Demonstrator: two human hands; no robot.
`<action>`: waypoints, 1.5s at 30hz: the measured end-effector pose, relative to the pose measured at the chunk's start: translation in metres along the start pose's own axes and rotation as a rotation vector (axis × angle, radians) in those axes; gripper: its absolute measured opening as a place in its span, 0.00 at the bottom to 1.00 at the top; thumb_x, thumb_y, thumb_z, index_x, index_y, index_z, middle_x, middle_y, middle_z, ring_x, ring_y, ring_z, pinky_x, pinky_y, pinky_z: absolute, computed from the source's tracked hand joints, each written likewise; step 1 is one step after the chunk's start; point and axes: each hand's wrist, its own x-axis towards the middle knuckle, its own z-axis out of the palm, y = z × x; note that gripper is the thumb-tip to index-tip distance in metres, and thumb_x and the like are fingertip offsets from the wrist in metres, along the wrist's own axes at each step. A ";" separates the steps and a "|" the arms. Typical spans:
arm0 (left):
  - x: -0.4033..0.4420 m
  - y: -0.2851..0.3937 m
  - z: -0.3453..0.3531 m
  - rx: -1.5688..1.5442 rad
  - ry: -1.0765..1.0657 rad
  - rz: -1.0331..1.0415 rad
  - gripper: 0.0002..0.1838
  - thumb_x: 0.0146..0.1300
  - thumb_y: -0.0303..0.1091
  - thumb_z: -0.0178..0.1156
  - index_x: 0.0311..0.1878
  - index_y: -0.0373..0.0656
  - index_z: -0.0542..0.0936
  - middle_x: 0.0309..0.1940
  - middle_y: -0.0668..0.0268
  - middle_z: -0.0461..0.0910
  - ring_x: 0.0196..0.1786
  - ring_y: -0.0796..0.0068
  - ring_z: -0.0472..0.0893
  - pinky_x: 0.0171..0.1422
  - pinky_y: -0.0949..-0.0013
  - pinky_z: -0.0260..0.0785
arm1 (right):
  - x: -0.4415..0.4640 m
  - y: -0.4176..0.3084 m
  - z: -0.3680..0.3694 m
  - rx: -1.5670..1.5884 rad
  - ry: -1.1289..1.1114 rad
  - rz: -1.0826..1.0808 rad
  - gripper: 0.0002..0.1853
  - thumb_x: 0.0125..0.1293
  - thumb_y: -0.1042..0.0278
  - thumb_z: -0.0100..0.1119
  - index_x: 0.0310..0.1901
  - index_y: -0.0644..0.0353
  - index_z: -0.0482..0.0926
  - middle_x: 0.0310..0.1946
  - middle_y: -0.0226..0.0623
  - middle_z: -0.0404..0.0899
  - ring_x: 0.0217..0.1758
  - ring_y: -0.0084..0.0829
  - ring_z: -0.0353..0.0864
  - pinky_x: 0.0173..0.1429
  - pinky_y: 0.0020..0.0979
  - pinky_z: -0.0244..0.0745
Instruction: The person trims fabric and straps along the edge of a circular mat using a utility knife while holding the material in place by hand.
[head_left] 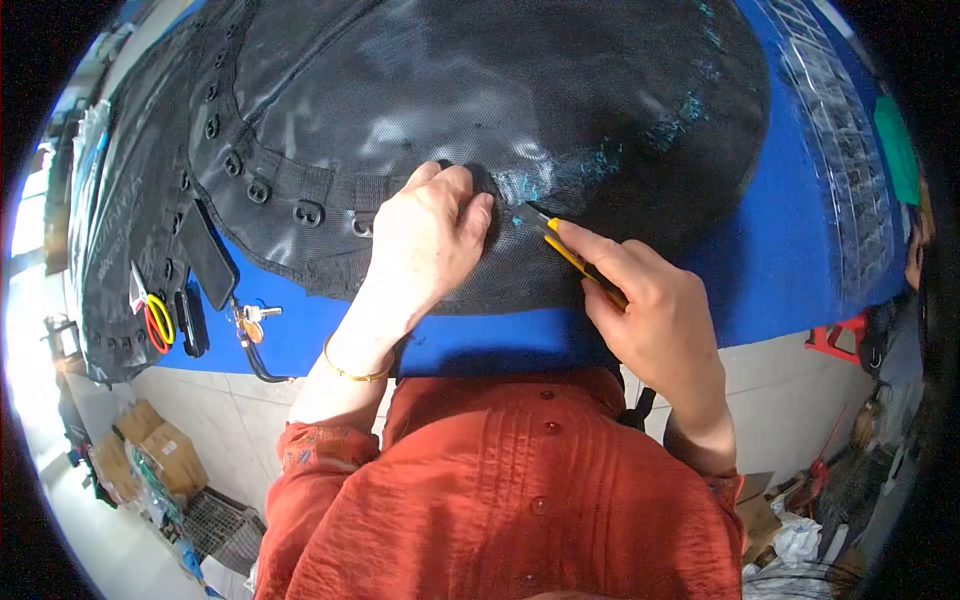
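A large black mesh fabric piece [400, 90] lies on the blue table surface [480, 345]. Its near side carries a strap with black rings. My left hand [432, 230] is closed, fingers pinching the fabric's edge beside the strap. A yellow and black utility knife [570, 250] is gripped in my right hand [655, 305], its tip touching the fabric just right of my left fingers. Teal thread bits [600, 162] are scattered over the fabric from the knife tip toward the upper right.
Scissors with red and yellow handles [159, 322], a black phone-like object [207, 255] and keys [256, 314] lie at the left. Clear plastic strips [845, 150] run along the right side. Cardboard boxes [165, 458] stand on the floor, lower left.
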 end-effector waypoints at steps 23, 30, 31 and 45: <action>0.004 -0.003 -0.006 -0.090 -0.029 0.019 0.09 0.62 0.33 0.63 0.29 0.39 0.78 0.29 0.54 0.78 0.34 0.49 0.82 0.41 0.53 0.75 | 0.028 0.004 0.016 0.010 0.115 -0.069 0.23 0.64 0.70 0.67 0.61 0.45 0.79 0.29 0.35 0.78 0.27 0.40 0.82 0.31 0.39 0.77; 0.003 -0.004 -0.005 -0.093 -0.019 0.031 0.09 0.62 0.33 0.63 0.29 0.40 0.78 0.29 0.55 0.78 0.34 0.50 0.82 0.41 0.54 0.75 | 0.031 0.003 0.018 -0.009 0.118 -0.081 0.22 0.63 0.70 0.67 0.60 0.45 0.80 0.27 0.35 0.77 0.26 0.40 0.81 0.30 0.39 0.78; 0.003 -0.004 -0.005 -0.093 -0.019 0.032 0.09 0.62 0.33 0.63 0.29 0.40 0.78 0.29 0.55 0.78 0.34 0.50 0.82 0.41 0.54 0.75 | 0.031 0.002 0.018 -0.010 0.118 -0.081 0.22 0.63 0.70 0.67 0.60 0.45 0.80 0.27 0.35 0.77 0.26 0.40 0.81 0.30 0.39 0.78; 0.003 -0.005 -0.006 -0.094 -0.030 0.019 0.09 0.61 0.33 0.64 0.29 0.40 0.78 0.29 0.55 0.78 0.34 0.50 0.82 0.41 0.54 0.75 | 0.023 0.001 0.004 -0.034 0.040 -0.062 0.20 0.63 0.70 0.66 0.57 0.45 0.82 0.28 0.35 0.79 0.28 0.40 0.82 0.32 0.39 0.78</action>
